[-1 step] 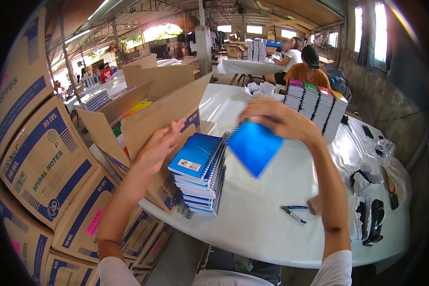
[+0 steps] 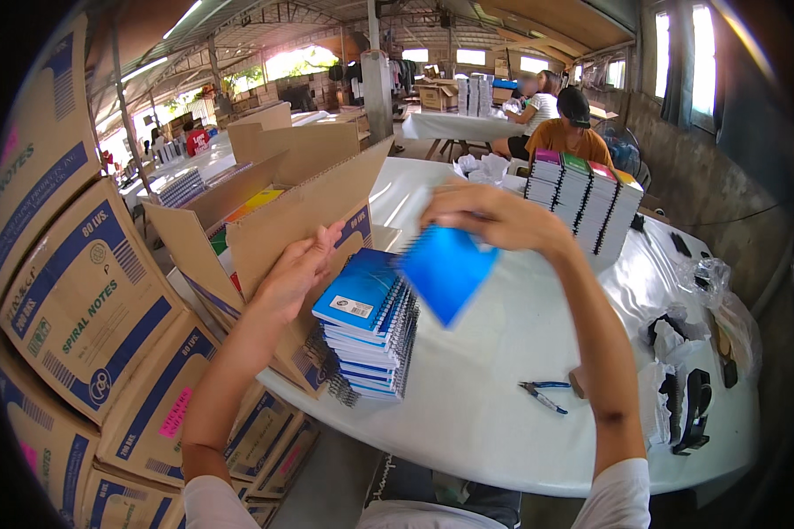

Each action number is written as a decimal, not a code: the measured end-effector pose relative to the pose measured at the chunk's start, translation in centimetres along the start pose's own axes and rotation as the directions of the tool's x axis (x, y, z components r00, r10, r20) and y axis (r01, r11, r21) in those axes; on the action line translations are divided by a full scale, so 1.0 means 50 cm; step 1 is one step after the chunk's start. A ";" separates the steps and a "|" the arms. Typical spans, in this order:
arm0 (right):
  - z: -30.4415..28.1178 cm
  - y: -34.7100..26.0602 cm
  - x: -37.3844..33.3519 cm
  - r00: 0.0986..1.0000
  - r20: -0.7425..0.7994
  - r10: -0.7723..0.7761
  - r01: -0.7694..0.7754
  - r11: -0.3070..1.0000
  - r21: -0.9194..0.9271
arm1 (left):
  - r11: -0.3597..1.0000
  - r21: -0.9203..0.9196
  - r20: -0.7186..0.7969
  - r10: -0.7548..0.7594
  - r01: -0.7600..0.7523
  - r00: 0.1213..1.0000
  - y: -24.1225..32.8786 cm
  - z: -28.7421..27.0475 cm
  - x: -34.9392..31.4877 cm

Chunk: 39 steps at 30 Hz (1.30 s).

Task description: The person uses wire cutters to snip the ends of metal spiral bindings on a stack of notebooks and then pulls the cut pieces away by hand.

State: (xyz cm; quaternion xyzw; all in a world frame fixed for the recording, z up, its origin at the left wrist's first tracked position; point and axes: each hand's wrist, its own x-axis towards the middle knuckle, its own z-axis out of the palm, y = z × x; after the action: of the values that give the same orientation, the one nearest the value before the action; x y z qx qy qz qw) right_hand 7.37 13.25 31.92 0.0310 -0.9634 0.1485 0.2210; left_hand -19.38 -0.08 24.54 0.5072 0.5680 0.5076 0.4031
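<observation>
My right hand (image 2: 490, 216) holds a blue spiral notebook (image 2: 445, 269) by its top edge, raised and tilted above the white table (image 2: 503, 397). Just below it sits a stack of blue spiral notebooks (image 2: 366, 331) at the table's left edge. My left hand (image 2: 295, 269) rests with its fingers apart against the flap of an open cardboard box (image 2: 309, 203), right beside the stack's top notebook, holding nothing.
Printed cardboard boxes (image 2: 79, 300) are piled along the left. A row of upright notebooks with coloured covers (image 2: 582, 203) stands at the far side of the table. Pliers (image 2: 543, 392) lie near the front. Plastic bags and dark items (image 2: 697, 370) sit at the right. Two people sit at the back.
</observation>
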 end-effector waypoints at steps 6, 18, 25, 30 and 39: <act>0.135 0.091 0.176 0.957 0.289 -0.010 -0.063 0.968 0.244 | 0.931 -0.350 0.108 -0.074 0.108 0.991 -0.008 0.004 0.003; 0.281 -0.015 0.003 0.505 -0.844 0.181 -0.020 0.980 0.198 | 0.881 -0.444 0.044 -0.157 0.161 0.987 -0.028 0.020 -0.026; 0.376 -0.044 0.040 0.399 -0.835 0.378 -0.019 0.914 0.405 | 0.971 -0.222 0.022 -0.090 0.093 0.996 -0.038 0.069 -0.040; 0.378 -0.019 -0.003 0.287 -0.863 0.416 -0.001 0.901 0.434 | 0.908 -0.389 0.129 -0.111 0.153 0.985 -0.077 0.013 -0.021; 0.491 -0.012 0.005 0.311 -0.791 0.527 -0.069 0.843 0.534 | 0.855 -0.455 0.023 -0.267 0.248 0.963 -0.302 -0.006 0.006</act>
State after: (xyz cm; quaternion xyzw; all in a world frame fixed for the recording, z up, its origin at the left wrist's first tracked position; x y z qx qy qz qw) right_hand -3.02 5.34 11.11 -0.1959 -0.6069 0.3742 0.6733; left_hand -22.24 0.62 9.74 0.3080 0.5048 0.5777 0.5626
